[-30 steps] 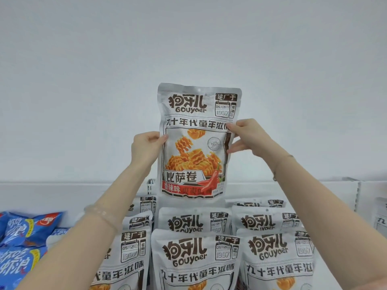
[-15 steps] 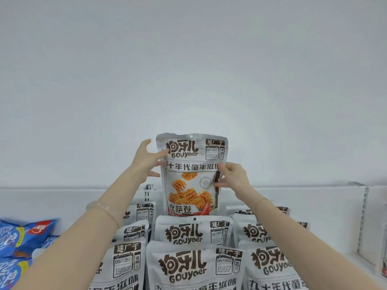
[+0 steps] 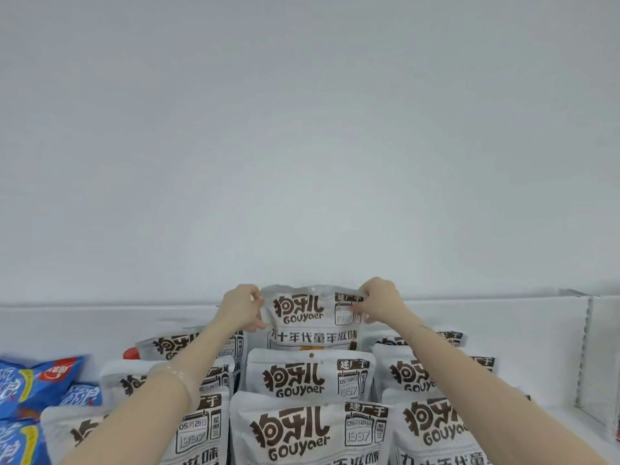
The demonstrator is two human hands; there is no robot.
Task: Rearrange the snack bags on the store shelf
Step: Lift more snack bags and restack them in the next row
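- while the left hand (image 3: pixel 239 308) and right hand (image 3: pixel 380 302) pinched its top corners, the snack bag (image 3: pixel 310 318) stood upright at the back of the middle row on the shelf (image 3: pixel 84 318).
- best practice was to seat it squarely behind the front bags (image 3: pixel 310 375), then release.

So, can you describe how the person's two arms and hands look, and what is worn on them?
Both forearms are bare, with no sleeves in view. The left hand has a clear, glossy bangle round its wrist. The right hand has only a thin, faint band at the wrist; its material is too blurred to tell. No gloves or rings can be made out on either hand.
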